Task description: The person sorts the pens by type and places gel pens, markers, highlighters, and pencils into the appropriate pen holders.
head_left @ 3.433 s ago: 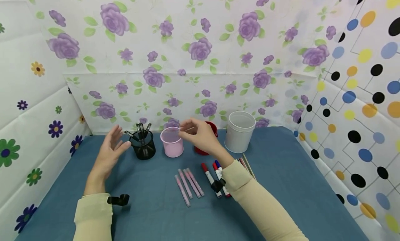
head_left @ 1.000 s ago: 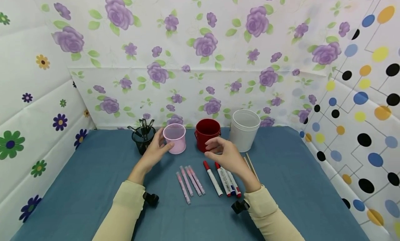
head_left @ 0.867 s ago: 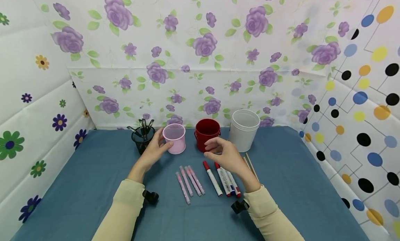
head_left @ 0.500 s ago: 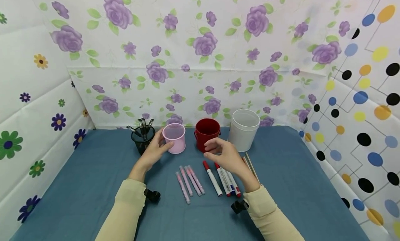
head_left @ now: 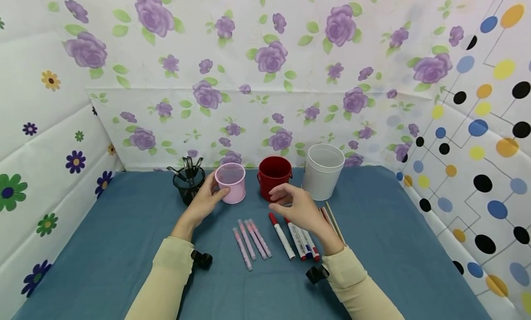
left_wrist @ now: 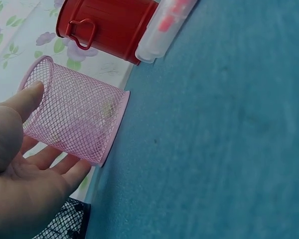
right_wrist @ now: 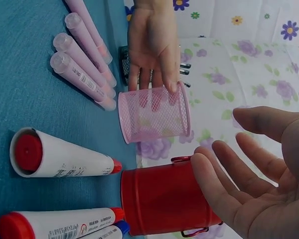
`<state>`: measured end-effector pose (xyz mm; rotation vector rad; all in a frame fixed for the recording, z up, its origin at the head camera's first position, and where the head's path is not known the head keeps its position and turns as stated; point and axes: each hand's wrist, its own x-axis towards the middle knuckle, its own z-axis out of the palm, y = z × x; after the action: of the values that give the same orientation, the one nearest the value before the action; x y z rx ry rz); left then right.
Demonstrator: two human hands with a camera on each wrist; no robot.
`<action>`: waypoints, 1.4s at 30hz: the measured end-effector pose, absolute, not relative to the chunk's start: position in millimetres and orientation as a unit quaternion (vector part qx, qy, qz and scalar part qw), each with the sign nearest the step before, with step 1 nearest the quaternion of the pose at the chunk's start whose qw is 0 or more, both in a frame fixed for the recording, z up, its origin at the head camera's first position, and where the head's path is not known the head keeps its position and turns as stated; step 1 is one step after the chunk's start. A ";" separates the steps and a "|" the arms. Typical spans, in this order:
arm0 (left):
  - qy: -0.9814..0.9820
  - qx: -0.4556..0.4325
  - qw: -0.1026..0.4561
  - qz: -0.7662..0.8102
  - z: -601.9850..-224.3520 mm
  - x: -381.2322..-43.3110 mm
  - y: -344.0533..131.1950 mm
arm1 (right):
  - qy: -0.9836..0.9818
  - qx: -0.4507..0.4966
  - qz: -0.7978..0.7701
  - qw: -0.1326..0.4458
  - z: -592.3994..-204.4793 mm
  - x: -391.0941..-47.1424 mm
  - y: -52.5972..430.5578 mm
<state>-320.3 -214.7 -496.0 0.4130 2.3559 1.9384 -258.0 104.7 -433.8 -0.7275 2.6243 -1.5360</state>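
My left hand [head_left: 202,204] holds a pink mesh pen cup [head_left: 234,191] by its left side; the cup stands upright on the blue cloth. In the left wrist view, the thumb lies near the cup's rim and the fingers [left_wrist: 77,174] reach along its far side. Over the markers hovers my right hand [head_left: 297,207], loosely bent and holding nothing, in front of a small red bucket [head_left: 274,170]. Thumb and fingers stand apart in the right wrist view, where the red bucket [right_wrist: 159,199] appears behind the fingertips. Whether they touch it I cannot tell.
Left of the pink cup stands a black mesh holder [head_left: 183,195] with several black-handled items. A white bin [head_left: 321,181] stands back right. Several pink pens [head_left: 248,241], a red-capped marker [head_left: 283,237], more markers [head_left: 307,244] and thin sticks [head_left: 333,221] lie in front.
Since the oldest frame, my left hand has moved right from beside the black holder to the pink cup. My right hand has moved right and down, away from that cup. Both stay nearly still over the last second.
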 end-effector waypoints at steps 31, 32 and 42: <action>0.775 0.135 0.026 0.617 -494.5 -317.1 -220.0 | 0.878 -0.293 -0.373 0.065 -449.7 -233.3 57.0; 0.775 0.136 0.025 0.617 -494.7 -317.4 -219.6 | 0.877 -0.294 -0.374 0.064 -450.0 -233.0 56.9; 0.778 0.128 0.024 0.614 -494.5 -316.0 -217.1 | 0.877 -0.292 -0.374 0.073 -455.6 -231.3 52.0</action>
<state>-316.0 -217.1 -494.5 0.3966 2.4093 1.9003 -231.3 52.0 -455.6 -0.8761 2.6353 -1.1235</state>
